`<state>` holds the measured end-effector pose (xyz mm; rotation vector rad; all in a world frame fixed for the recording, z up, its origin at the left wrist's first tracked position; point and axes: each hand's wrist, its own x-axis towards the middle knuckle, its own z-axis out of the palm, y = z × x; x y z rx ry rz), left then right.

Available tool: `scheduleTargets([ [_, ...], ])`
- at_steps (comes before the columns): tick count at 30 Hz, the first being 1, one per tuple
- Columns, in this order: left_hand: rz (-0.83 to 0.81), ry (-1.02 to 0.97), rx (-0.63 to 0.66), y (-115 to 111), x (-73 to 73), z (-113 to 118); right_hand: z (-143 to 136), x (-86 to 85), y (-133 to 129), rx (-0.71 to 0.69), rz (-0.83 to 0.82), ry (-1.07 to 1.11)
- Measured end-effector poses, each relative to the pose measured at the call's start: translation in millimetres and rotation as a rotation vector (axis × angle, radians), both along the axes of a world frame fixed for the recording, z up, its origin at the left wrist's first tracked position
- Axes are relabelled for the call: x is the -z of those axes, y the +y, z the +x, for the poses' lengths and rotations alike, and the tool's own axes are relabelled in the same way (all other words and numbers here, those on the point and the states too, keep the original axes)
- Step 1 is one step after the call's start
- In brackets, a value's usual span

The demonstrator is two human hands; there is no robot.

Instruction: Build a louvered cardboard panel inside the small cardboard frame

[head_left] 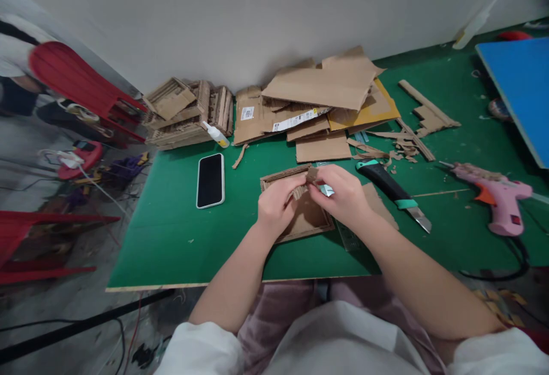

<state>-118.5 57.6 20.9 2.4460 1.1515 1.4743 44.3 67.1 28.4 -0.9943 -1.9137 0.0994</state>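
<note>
A shallow cardboard tray [306,218] with raised layered edges lies on the green table in front of me. Above it, my left hand [278,200] is closed on a small corrugated cardboard piece [299,192]. My right hand [341,195] pinches a small brown cardboard bit [312,176] close to the left fingertips, over the tray's far part. Right of the tray, partly under my right forearm, are a flat cardboard piece [380,206] and a clear ruler-like strip [349,239].
A phone [210,180] lies left. Stacked cardboard frames [184,112], a glue bottle [217,135] and cardboard sheets [321,86] stand behind. A utility knife [392,189], pink glue gun [500,195] and blue board [521,89] are right. A person [19,78] is at far left.
</note>
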Motion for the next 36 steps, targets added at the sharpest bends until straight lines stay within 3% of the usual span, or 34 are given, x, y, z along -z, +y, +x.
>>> scheduleTargets([
  [13, -0.031, -0.074, 0.049, 0.4, -4.2, 3.3, -4.3, 1.7, -1.9, 0.036, 0.022, 0.012],
  [20, -0.042, -0.035, -0.007, -0.3, -2.8, 1.7, -0.3, -0.2, -2.2, -0.022, 0.027, -0.009],
  [36, -0.046, -0.066, -0.012, -0.8, -3.4, 3.6, -2.2, 0.2, -1.7, 0.005, 0.039, 0.048],
])
